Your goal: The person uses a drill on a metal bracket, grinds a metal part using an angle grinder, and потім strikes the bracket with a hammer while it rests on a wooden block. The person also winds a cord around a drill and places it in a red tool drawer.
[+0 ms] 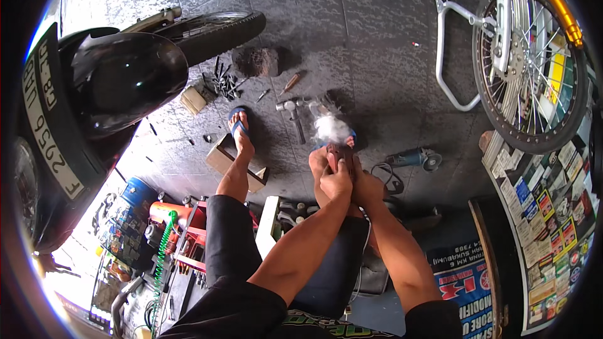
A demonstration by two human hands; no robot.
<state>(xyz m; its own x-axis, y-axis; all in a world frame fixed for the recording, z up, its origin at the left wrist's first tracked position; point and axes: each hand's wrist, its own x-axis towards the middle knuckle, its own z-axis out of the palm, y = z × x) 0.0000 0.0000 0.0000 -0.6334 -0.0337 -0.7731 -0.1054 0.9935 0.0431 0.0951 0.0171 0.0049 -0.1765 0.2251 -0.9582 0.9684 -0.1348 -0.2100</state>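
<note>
My left hand [336,182] and my right hand [367,185] are closed side by side on a reddish-brown object [339,154] over my right leg; its exact shape is partly hidden by my fingers. A white cloudy patch [331,127], which looks like smoke or dust, hangs just beyond it over my right foot. A hammer [293,113] lies on the floor beyond my hands to the left, and an angle grinder [408,158] with a coiled cord lies to the right.
A motorcycle [125,81] fills the left, a bicycle wheel with fork [527,69] the right. Scattered tools [223,81], a stone block [256,63] and an open wooden box [220,160] lie on the tiled floor [339,19]. A red compressor [173,213] is at lower left.
</note>
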